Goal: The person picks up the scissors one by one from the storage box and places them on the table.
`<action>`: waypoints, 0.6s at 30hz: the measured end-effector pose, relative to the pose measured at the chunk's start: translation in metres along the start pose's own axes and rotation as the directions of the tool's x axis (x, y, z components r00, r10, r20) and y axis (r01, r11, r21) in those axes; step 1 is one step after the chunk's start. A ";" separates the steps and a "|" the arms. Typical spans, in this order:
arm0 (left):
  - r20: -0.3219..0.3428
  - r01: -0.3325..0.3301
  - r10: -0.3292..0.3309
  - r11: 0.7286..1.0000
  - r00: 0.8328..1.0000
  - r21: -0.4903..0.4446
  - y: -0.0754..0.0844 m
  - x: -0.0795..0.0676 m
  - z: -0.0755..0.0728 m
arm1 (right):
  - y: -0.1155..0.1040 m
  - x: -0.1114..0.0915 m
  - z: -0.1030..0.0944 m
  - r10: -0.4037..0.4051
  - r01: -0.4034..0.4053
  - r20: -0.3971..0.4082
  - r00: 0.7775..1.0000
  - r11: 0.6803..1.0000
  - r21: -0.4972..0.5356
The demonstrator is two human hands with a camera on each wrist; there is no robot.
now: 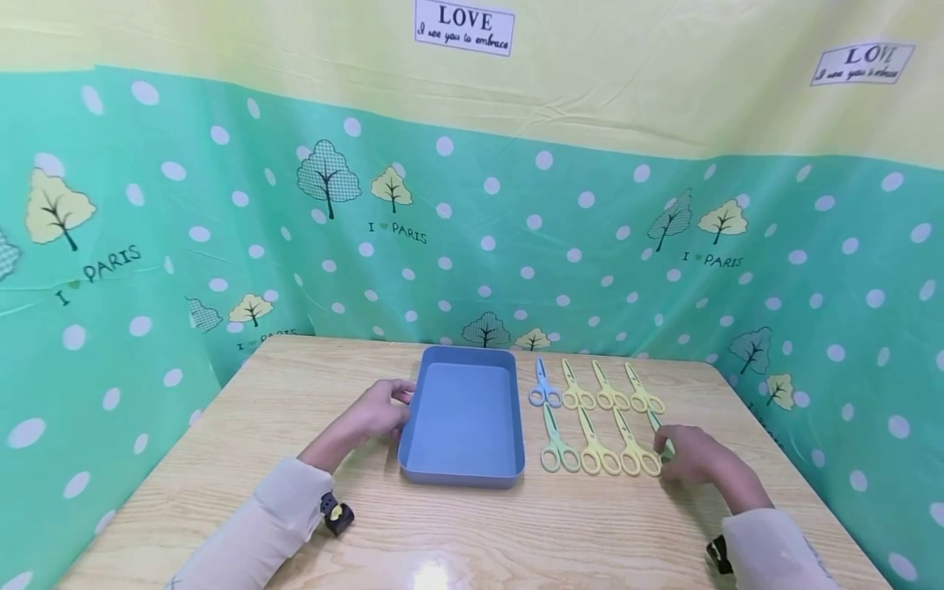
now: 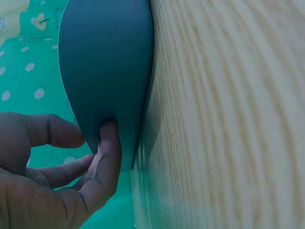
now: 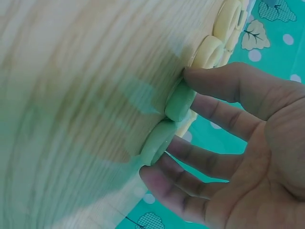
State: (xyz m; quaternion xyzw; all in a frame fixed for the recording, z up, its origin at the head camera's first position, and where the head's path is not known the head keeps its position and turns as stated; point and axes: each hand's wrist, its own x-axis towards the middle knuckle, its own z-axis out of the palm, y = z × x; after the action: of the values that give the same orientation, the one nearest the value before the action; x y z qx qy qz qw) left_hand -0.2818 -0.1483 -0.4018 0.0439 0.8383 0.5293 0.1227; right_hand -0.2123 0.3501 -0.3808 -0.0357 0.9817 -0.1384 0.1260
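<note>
A blue-grey rectangular tray (image 1: pixel 460 475) lies on the wooden table, its inside bare. At its left side my left hand (image 1: pixel 382 410) touches the wall, fingertips against the outer face and rim in the left wrist view. My right hand (image 1: pixel 693 455) is at the right end of the front row of scissors. There its thumb and fingers straddle the handles of green scissors (image 3: pixel 180 101), which lie on the table. The blade points away, and the hand covers most of the handles in the head view. Yellow scissors (image 1: pixel 637 460) lie just left of that hand.
Two rows of scissors stretch right of the tray. Blue scissors (image 1: pixel 544 393) and several yellow scissors (image 1: pixel 609 397) form the back row; light green scissors (image 1: pixel 559 456) begin the front row. A patterned green and yellow curtain (image 1: pixel 413 279) hangs behind the table (image 1: pixel 575 541).
</note>
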 end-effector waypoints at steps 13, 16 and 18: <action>0.001 -0.009 0.009 1.000 1.000 0.011 -0.001 -0.001 0.001 | -0.001 -0.001 -0.005 -0.057 0.056 -0.019 0.998 0.998 -0.035; -0.002 -0.016 0.016 1.000 1.000 0.014 -0.001 -0.001 0.001 | -0.008 -0.001 -0.007 -0.080 0.076 -0.072 0.994 0.995 -0.062; -0.007 -0.017 0.017 1.000 1.000 0.018 -0.002 -0.001 0.001 | -0.014 -0.001 -0.007 -0.088 0.081 -0.106 0.991 0.995 -0.062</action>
State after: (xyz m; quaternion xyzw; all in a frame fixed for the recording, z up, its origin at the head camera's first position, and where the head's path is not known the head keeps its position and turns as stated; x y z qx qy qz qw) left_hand -0.2801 -0.1482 -0.4036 0.0503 0.8430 0.5230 0.1151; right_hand -0.2128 0.3384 -0.3703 -0.0733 0.9882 -0.1172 0.0656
